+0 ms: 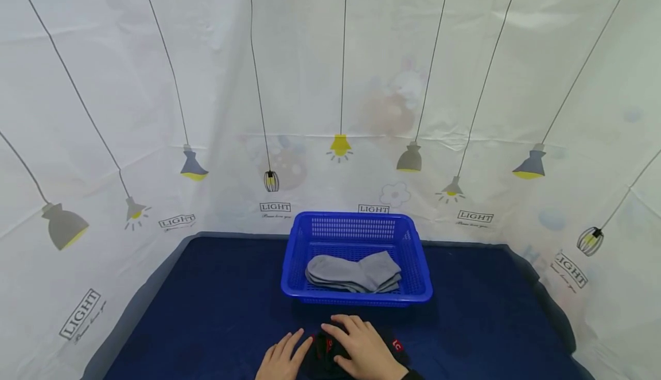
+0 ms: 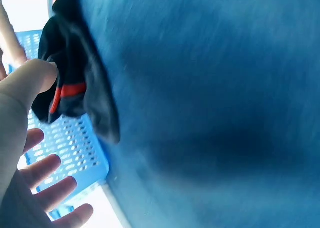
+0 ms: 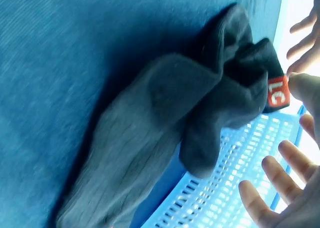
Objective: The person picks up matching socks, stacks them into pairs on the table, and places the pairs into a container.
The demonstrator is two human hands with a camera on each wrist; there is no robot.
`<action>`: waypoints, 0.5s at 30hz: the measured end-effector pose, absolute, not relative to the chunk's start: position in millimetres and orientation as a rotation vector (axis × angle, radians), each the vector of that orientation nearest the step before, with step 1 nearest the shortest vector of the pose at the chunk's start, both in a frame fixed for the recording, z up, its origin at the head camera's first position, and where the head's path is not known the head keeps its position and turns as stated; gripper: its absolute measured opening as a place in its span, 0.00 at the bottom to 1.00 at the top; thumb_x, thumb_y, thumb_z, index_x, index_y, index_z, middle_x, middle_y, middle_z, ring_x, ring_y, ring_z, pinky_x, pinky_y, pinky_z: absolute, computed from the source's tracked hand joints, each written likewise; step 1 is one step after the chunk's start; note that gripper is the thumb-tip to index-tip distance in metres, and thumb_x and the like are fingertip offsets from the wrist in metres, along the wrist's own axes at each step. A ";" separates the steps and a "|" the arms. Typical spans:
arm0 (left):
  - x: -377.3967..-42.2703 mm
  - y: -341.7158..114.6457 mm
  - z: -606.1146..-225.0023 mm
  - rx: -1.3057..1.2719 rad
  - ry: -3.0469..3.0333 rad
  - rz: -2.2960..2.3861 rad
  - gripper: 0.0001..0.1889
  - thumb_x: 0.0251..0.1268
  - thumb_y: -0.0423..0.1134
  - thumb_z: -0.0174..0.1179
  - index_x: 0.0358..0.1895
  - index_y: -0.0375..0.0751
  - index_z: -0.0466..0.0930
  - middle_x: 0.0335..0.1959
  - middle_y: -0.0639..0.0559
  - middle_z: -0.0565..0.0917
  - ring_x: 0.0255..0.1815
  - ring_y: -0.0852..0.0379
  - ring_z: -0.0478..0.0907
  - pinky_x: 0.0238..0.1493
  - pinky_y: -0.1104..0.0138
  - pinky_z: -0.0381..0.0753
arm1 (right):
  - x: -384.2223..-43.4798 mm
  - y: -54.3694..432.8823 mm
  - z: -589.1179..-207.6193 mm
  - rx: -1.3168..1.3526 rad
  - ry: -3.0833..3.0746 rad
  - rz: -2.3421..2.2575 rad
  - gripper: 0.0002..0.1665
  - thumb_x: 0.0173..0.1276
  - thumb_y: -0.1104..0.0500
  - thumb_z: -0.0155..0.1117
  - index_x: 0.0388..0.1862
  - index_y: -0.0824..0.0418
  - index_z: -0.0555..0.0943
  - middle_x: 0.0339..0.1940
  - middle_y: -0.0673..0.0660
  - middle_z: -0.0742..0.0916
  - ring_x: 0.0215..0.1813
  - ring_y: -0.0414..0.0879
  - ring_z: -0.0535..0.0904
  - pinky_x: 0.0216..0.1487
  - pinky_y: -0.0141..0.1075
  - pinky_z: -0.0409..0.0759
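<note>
Black socks [image 3: 135, 133] lie loosely bunched on the dark blue cloth in front of the basket, a red "LC" label [image 3: 277, 91] showing at one end. My left hand [image 1: 281, 360] is at their left side with its fingers spread; in the left wrist view its thumb [image 2: 42, 72] overlaps the black fabric near a red stripe. Over the socks is my right hand [image 1: 364, 348], fingers apart and slightly bent. Its thumb [image 3: 306, 90] is right at the red label in the right wrist view, while the other fingers are away from the fabric.
Just beyond the hands stands a blue plastic basket [image 1: 356, 298] with perforated walls. Folded grey socks [image 1: 351, 271] lie stacked inside it. Dark blue cloth [image 1: 217, 305] covers the table, and a white sheet printed with lamps [image 1: 310, 53] hangs behind and along both sides.
</note>
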State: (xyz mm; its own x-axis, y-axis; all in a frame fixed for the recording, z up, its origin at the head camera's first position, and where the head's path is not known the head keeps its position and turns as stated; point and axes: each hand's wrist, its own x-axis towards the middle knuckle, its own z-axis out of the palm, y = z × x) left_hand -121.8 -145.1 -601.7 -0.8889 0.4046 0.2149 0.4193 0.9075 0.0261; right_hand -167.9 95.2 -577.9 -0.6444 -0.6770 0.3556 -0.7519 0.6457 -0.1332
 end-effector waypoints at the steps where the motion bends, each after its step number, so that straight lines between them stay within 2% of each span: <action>1: -120.6 -143.4 -604.5 -0.619 -2.873 -0.110 0.41 0.60 0.79 0.47 0.67 0.54 0.75 0.64 0.51 0.80 0.59 0.50 0.81 0.52 0.55 0.83 | -167.9 93.5 -578.1 1.172 -2.591 0.378 0.40 0.59 0.48 0.76 0.70 0.50 0.74 0.63 0.55 0.81 0.57 0.50 0.80 0.43 0.39 0.81; 7: -116.4 -133.9 -610.5 -0.612 -2.971 -0.154 0.42 0.64 0.80 0.35 0.66 0.53 0.74 0.63 0.53 0.79 0.58 0.51 0.80 0.52 0.54 0.82 | -168.7 86.6 -582.4 1.243 -2.619 0.345 0.35 0.61 0.49 0.75 0.68 0.48 0.76 0.62 0.54 0.81 0.56 0.48 0.80 0.43 0.37 0.81; 11: -116.0 -129.8 -612.1 -0.583 -2.976 -0.231 0.37 0.66 0.76 0.41 0.60 0.51 0.77 0.61 0.54 0.80 0.56 0.51 0.80 0.50 0.54 0.82 | -169.8 84.6 -588.3 1.262 -2.621 0.325 0.32 0.61 0.49 0.75 0.64 0.49 0.78 0.60 0.53 0.82 0.54 0.47 0.80 0.41 0.34 0.79; 15: -116.8 -126.3 -617.0 -0.575 -2.937 -0.259 0.29 0.68 0.70 0.47 0.55 0.52 0.78 0.57 0.55 0.82 0.53 0.52 0.80 0.48 0.55 0.82 | -170.8 83.2 -594.7 1.243 -2.597 0.304 0.27 0.60 0.48 0.76 0.56 0.50 0.79 0.55 0.51 0.81 0.49 0.45 0.79 0.38 0.31 0.77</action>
State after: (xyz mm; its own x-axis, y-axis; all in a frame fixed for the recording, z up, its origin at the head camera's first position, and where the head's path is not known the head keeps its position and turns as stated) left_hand -116.8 -126.3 -617.0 -0.9175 0.3609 0.1669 0.3846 0.9122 0.1413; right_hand -170.8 83.2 -594.7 -0.6068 -0.7329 0.3075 -0.7842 0.6152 -0.0812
